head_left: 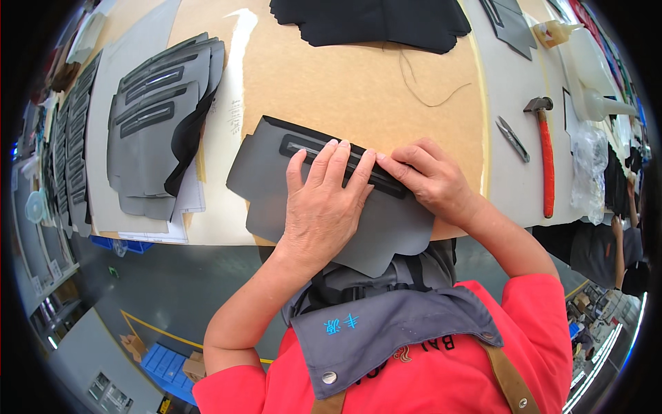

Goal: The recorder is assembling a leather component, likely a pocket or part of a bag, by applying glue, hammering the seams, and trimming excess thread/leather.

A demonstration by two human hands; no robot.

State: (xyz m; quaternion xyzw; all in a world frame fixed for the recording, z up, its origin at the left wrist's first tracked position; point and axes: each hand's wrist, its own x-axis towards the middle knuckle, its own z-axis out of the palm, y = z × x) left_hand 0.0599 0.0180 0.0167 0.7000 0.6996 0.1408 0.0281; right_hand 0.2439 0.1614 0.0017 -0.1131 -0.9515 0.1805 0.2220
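A dark grey cut panel (265, 169) with notched edges lies at the near edge of the table. Set into it is a long black-rimmed slot (292, 145), partly covered by my fingers. Along the panel's far edge runs a black strip or lining. My left hand (318, 210) rests flat on the panel, its fingers stretched across the slot toward that far edge. At the right part of the same edge, my right hand (438, 181) pinches the panel between thumb and forefinger, close to the left fingertips. What lies under the right fingers is hidden.
Similar grey panels (148, 155) are stacked at left, with more beyond. Black pieces (372, 21) lie at the far side, near a loose thread (422, 103). At right are thread snips (513, 140), a red-handled hammer (547, 155), and a bottle (554, 33). Another person (596, 248) is at far right.
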